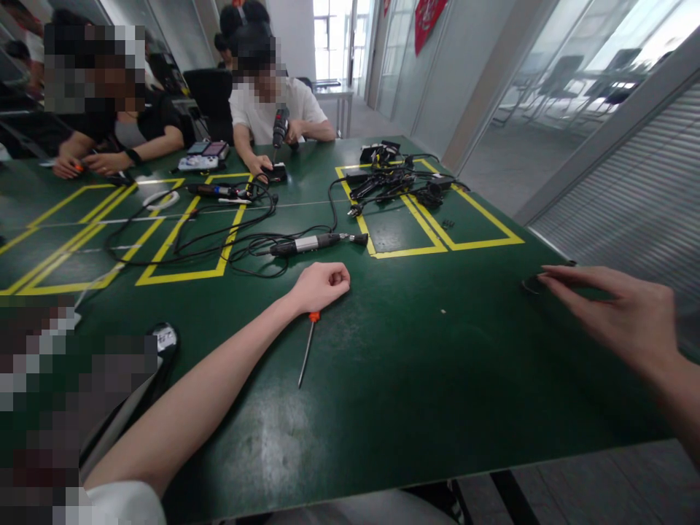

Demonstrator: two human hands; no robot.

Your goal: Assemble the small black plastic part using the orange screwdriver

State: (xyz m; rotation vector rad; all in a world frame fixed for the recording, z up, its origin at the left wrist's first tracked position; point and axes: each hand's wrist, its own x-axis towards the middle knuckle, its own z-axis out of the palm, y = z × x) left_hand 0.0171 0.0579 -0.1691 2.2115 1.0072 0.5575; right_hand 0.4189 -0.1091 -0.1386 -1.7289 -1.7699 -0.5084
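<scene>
My left hand (322, 286) rests on the green table, its fingers curled closed. From under its heel comes a screwdriver (308, 350), with an orange collar and a thin metal shaft pointing back toward me; the rest of its handle is hidden by the hand. Out at the table's right side, my right hand (617, 306) pinches thumb and forefinger together. At those fingertips is a small, thin, dark curved piece (530, 285), blurred and too small to name. A tiny pale bit (442, 311) lies between the hands.
Beyond my left hand lies a corded grey-and-black power tool (306, 244). Black cables and adapters (388, 182) are heaped within yellow tape outlines (410, 253). Across the table, a person in white holds a drill (281, 127); another person sits to the left. A dark small coil (448, 224) lies nearby.
</scene>
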